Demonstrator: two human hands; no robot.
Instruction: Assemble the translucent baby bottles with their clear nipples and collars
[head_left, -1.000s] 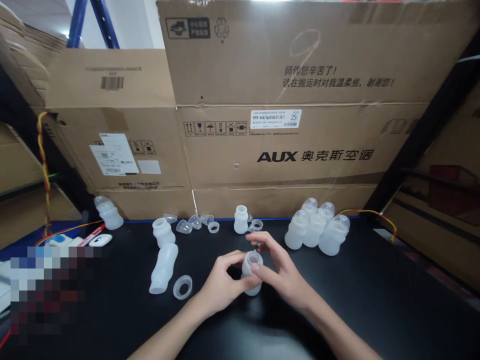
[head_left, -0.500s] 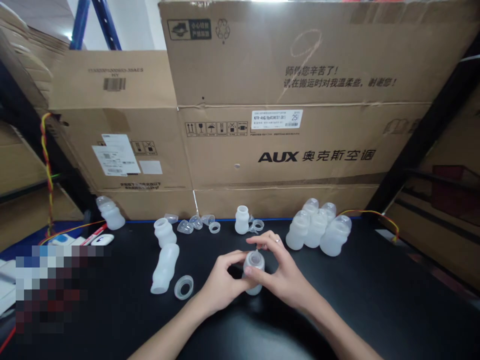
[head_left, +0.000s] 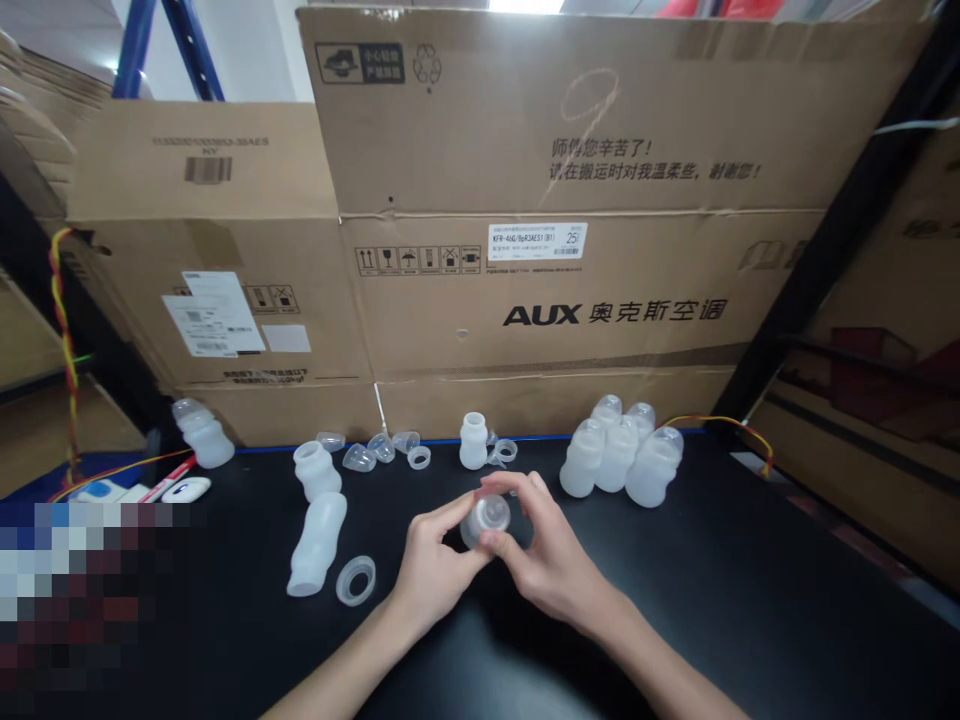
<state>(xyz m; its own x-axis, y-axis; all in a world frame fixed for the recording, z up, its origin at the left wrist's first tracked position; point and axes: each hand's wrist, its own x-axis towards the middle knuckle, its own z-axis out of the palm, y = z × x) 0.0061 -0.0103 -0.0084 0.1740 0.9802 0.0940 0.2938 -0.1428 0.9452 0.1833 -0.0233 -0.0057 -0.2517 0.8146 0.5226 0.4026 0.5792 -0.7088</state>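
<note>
Both hands meet over the middle of the black table (head_left: 750,600). My left hand (head_left: 431,575) and my right hand (head_left: 544,555) are closed round a small translucent white bottle (head_left: 484,520), tilted with its top towards the camera. The fingertips of the right hand wrap its upper rim. A loose screw ring (head_left: 355,580) lies to the left of my hands. Beside it a bottle lies on its side (head_left: 317,543), and another bottle (head_left: 316,470) stands just behind that.
Several capped bottles (head_left: 621,458) stand grouped at the back right. A lone bottle (head_left: 472,441), clear caps (head_left: 371,452) and rings lie along the back edge. Another bottle (head_left: 201,432) lies far left. Large cardboard boxes (head_left: 540,250) wall off the back. Twisted wires (head_left: 64,340) hang left.
The bottle has been tipped so its top faces the camera, and both hands have shifted slightly left and closer round it. The view has moved a little.
</note>
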